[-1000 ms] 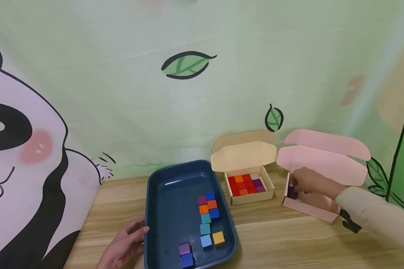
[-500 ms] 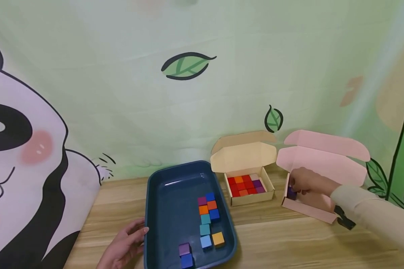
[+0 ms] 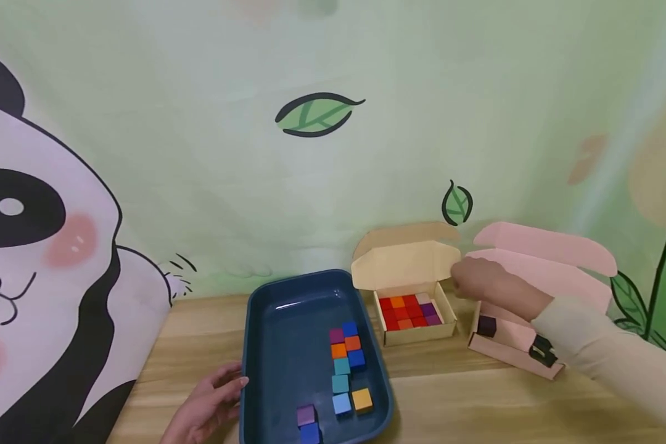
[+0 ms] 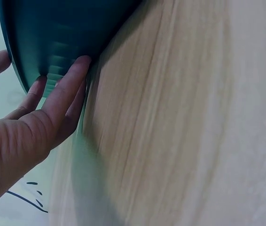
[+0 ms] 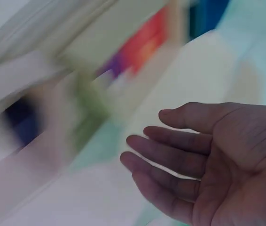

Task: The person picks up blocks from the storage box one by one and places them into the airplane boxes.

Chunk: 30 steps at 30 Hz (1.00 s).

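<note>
- Right hand (image 3: 494, 282): fingers loosely extended, nothing held; raised near the open lids of the tan box (image 3: 420, 335) and pink box (image 3: 510, 357). Contact with tan lid: cannot tell.
- Left hand (image 3: 208, 398): fingers fairly straight, tips against the outer left wall of the dark blue tray (image 3: 288, 351).
- Dark cube (image 3: 486, 326): inside pink box, left end, by the front wall.
- Tan box: red, orange and purple cubes (image 3: 402, 313) side by side inside.
- Tray: on wood-grain counter (image 3: 466, 401); yellow cube (image 3: 362, 400) just right of light blue cube (image 3: 341, 404).
</note>
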Tool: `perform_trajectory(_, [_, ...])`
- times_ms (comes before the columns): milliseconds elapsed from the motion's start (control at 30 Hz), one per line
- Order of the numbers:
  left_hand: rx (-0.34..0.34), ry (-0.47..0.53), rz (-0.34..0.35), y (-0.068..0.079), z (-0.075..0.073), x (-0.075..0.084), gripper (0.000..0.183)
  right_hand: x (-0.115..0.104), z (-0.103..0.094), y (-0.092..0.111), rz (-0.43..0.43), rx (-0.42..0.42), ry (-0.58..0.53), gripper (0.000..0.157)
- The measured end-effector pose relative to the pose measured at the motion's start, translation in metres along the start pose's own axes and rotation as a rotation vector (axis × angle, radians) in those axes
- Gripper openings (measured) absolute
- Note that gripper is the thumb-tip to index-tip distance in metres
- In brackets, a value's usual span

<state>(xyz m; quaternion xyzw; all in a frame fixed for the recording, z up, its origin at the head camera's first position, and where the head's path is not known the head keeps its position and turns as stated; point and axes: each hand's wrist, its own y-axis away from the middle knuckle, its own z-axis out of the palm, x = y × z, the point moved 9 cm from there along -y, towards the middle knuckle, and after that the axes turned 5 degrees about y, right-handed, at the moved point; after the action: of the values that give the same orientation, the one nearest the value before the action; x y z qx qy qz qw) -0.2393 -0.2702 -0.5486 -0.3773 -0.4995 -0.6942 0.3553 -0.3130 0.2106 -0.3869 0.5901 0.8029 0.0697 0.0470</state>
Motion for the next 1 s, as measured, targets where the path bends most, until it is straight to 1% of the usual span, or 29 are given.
perform_trajectory(67, [0.007, 0.003, -0.003, 0.001, -0.001, -0.001, 0.071, -0.037, -0.012, -0.007, -0.097, 0.047, 0.024, 0.01])
perform_trajectory(167, [0.022, 0.019, -0.006, 0.002, -0.003, -0.001, 0.072, -0.093, -0.02, -0.019, -0.226, 0.057, 0.02, 0.005])
perform_trajectory(233, [0.03, 0.028, -0.011, 0.002, -0.004, -0.001, 0.073, -0.127, -0.018, -0.029, -0.279, 0.032, 0.002, 0.008])
perform_trajectory(300, [0.031, 0.034, -0.016, 0.002, -0.004, -0.002, 0.072, -0.157, -0.012, -0.039, -0.33, -0.012, -0.021, 0.012])
perform_trajectory(367, [0.029, 0.033, -0.016, 0.002, -0.005, -0.002, 0.072, -0.182, -0.003, -0.051, -0.369, -0.058, -0.052, 0.016])
perform_trajectory(433, [0.027, 0.034, -0.008, 0.002, -0.004, -0.001, 0.071, -0.201, 0.006, -0.063, -0.399, -0.106, -0.075, 0.02])
perform_trajectory(533, [0.009, 0.033, 0.022, 0.001, -0.001, 0.001, 0.07, -0.217, 0.018, -0.08, -0.403, -0.163, -0.077, 0.026])
perform_trajectory(667, [-0.029, 0.037, 0.056, -0.002, 0.008, 0.002, 0.068, -0.22, 0.035, -0.095, -0.345, -0.231, -0.059, 0.03])
perform_trajectory(767, [-0.043, 0.032, 0.059, -0.003, 0.008, 0.003, 0.068, -0.218, 0.048, -0.102, -0.284, -0.28, -0.062, 0.034])
perform_trajectory(867, [-0.052, 0.022, 0.053, -0.003, 0.005, 0.004, 0.068, -0.219, 0.061, -0.106, -0.233, -0.324, -0.077, 0.036])
perform_trajectory(933, [-0.057, 0.02, 0.052, -0.001, 0.004, 0.003, 0.068, -0.222, 0.069, -0.106, -0.229, -0.346, -0.08, 0.033])
perform_trajectory(1000, [-0.048, 0.022, 0.046, 0.001, 0.002, 0.0, 0.069, -0.226, 0.073, -0.105, -0.235, -0.349, -0.081, 0.027])
